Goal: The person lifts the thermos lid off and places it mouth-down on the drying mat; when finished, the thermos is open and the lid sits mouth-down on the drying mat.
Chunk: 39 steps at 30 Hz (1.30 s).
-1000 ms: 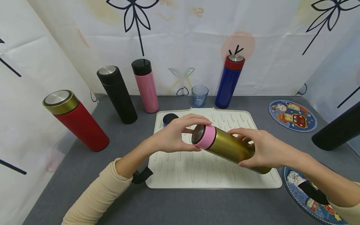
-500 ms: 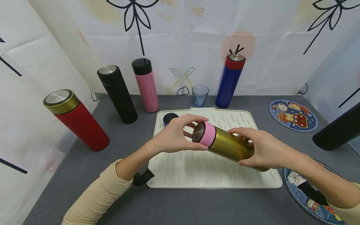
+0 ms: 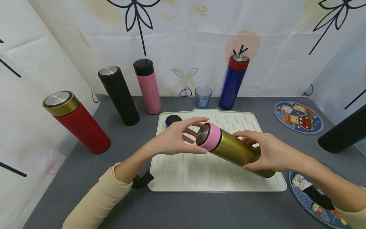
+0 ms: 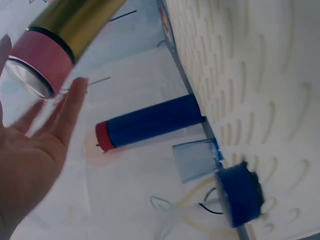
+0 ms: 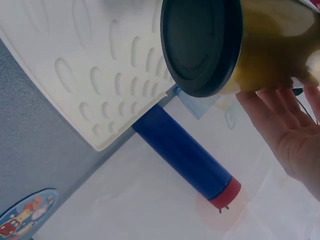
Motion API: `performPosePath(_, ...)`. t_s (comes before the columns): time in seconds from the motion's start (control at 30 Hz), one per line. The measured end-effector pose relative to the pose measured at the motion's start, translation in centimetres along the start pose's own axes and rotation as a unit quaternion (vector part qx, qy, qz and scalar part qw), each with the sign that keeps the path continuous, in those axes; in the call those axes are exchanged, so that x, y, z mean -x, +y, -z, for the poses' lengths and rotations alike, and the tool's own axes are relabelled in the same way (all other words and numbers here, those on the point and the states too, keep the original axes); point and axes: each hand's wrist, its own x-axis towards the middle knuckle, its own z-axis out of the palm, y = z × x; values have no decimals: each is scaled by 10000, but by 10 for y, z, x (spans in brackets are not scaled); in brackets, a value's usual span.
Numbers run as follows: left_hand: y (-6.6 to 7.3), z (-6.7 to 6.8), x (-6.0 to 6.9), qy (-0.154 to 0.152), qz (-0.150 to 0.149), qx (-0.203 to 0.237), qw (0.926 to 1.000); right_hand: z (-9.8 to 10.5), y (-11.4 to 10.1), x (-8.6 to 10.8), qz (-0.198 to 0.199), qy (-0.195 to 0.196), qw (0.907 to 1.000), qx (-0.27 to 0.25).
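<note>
A gold thermos bottle [image 3: 237, 149] with a pink lid [image 3: 212, 137] is held tilted above the white drying mat [image 3: 200, 178], lid end up and to the left. My right hand [image 3: 267, 151] grips its body, thumb in front and fingers behind. In the right wrist view its dark base [image 5: 197, 47] faces the camera. My left hand [image 3: 177, 136] is spread around the lid end, fingers apart, with the thumb near the lid's lower edge; whether it touches is unclear. A blue cap with a dark top [image 3: 172, 120] sits on the mat behind the left hand.
Red [image 3: 81, 125], black [image 3: 120, 98] and pink [image 3: 148, 89] bottles stand at the left and back. A glass [image 3: 203, 96] and a blue bottle [image 3: 233, 84] are behind the mat. Another black bottle [image 3: 343, 128] and two round cartoon mats, one an oval coaster [image 3: 298, 117], lie right.
My left fingers have come away from the pink lid and spread wider, the hand shifting slightly left. The right hand keeps its grip, and the bottle barely moves.
</note>
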Motion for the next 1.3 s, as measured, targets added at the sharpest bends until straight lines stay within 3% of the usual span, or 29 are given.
performPosePath(0.13,-8,0,0,-174,-1248,191,9918,1,0,1,64,-188,9997,-170)
performPosePath(0.2,-10,-1,-1,-197,-1669,187,9856,1,0,1,102,-290,9993,-227)
performPosePath(0.27,-10,-1,-1,-211,-1943,159,9806,1,-1,1,105,-403,9987,-287)
performPosePath(0.4,-8,0,-2,-260,-2194,84,9753,2,-5,1,105,-611,9978,-246)
performPosePath(0.6,-2,-3,-2,45,-2087,103,9779,2,-7,0,217,-482,9986,-54)
performPosePath(0.8,4,-8,-1,690,-1341,61,9885,0,-9,-2,240,34,9984,513)
performPosePath(0.9,5,-11,0,789,-940,139,9923,0,-9,-3,203,174,9977,631)
performPosePath(1.0,5,-11,0,590,-846,369,9940,0,-8,-3,138,146,9981,578)
performPosePath(1.2,-1,-4,-1,-232,-1347,496,9894,1,-5,-1,36,-157,9993,327)
performPosePath(1.3,-3,-2,-2,-449,-1425,327,9882,1,-4,0,64,-314,9992,254)
